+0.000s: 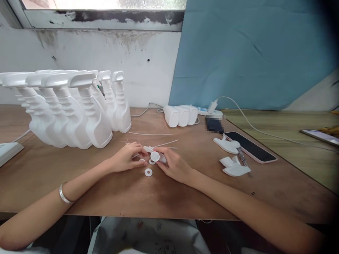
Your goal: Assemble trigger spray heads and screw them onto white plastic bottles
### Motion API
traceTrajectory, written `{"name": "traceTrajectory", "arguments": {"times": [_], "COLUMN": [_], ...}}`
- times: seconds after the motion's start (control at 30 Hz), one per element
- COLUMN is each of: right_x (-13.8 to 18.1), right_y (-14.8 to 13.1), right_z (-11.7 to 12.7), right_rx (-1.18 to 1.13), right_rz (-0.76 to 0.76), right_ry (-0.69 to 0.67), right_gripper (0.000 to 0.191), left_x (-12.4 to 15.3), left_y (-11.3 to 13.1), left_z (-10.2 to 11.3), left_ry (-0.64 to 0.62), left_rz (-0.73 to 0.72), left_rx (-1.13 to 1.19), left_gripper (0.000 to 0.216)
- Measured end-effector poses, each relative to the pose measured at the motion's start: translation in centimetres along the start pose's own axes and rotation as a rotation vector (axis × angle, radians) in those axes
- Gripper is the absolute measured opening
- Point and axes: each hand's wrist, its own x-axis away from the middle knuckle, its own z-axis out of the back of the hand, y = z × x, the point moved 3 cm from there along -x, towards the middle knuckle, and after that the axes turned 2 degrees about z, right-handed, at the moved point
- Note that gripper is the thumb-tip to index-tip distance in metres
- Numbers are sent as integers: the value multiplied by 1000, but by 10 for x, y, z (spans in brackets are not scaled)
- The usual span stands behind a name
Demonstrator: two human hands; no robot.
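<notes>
My right hand is closed around a white plastic sprayer part, its round end turned towards me. Curled in from the other side, my left hand has its thumb and fingers bent beside that part. Something small and white shows at its fingertips, too small to make out. A flat white washer lies on the table just in front of both hands. Another white ring is partly hidden beneath the sprayer part. Thin white tubes lie behind the hands.
Several white spray bottles stand at the left back. White containers lie near a power strip. To the right are two white sprayer shells, a screwdriver-like tool and a phone. A white device sits at far left.
</notes>
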Motion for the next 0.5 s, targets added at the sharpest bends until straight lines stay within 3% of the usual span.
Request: {"name": "traceTrajectory", "arguments": {"times": [0.1, 0.23, 0.33, 0.5], "right_x": [0, 0, 1, 0], "right_y": [0, 1, 4, 2], "right_z": [0, -1, -1, -3], "right_rx": [14, -7, -52, -144], "right_rz": [16, -8, -54, -81], "right_ry": [-12, -13, -20, -17], "right_gripper": [33, 33, 33, 31], "left_x": [0, 0, 1, 4], "left_y": [-3, -7, -4, 5], "left_z": [-3, -3, -2, -2], "left_ry": [-82, -71, -28, 183], "left_rz": [-26, 2, 21, 116], "left_rx": [-92, -108, 37, 420], "left_gripper": [18, 12, 12, 22]}}
